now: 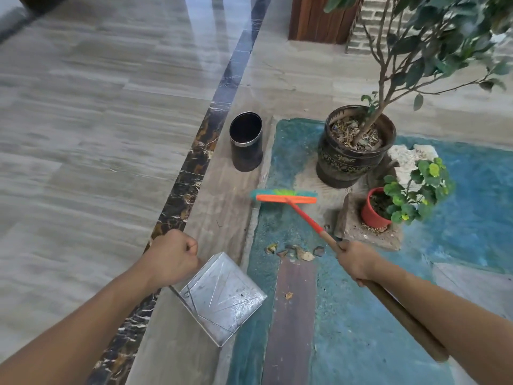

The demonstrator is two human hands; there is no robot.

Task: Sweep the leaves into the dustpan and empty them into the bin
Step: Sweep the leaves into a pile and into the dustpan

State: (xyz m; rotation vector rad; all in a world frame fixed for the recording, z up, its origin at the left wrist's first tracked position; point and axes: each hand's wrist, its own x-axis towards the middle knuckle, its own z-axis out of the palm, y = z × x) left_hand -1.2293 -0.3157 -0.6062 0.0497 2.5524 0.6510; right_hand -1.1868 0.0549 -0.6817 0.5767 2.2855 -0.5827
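Note:
My left hand (173, 257) is closed in a fist on the handle of a metal dustpan (222, 297), which hangs tilted above the floor with nothing visible in it. My right hand (356, 259) grips the wooden handle of a broom (286, 197); its orange head with green and teal bristles rests on the floor ahead. Several dry leaves (295, 251) lie on the teal floor between the broom head and the dustpan. One more small leaf (289, 295) lies on a dark strip nearer to me. A black cylindrical bin (246, 141) stands open at the upper middle.
A large dark patterned pot with a small tree (352, 151) stands right of the bin. A red pot with a green plant (373, 211) sits on a stone slab, with a white rock (406, 159) behind it. Grey tiles with a dark marble strip (191, 168) lie to the left.

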